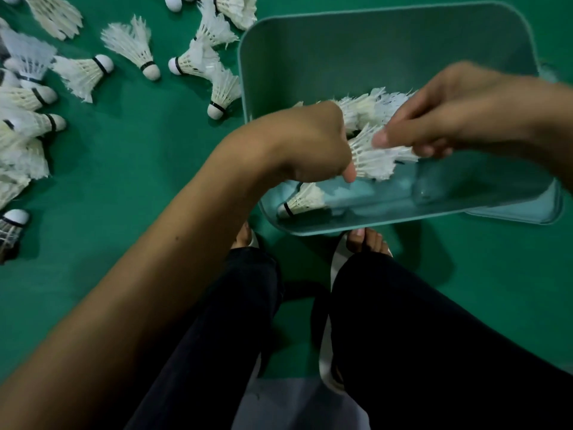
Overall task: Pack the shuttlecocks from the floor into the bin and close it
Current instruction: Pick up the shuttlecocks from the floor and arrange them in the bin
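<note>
While green floor carries open bin, loose shuttlecocks scattered at its left, hands hang above bin: left hand curled round held shuttlecock, right hand pinching its feathers.

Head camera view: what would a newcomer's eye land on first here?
Two hands meet over the pale teal bin at centre right: the left hand and right hand both grip a white shuttlecock. To the upper left, many loose shuttlecocks lie scattered on the green floor.
</note>
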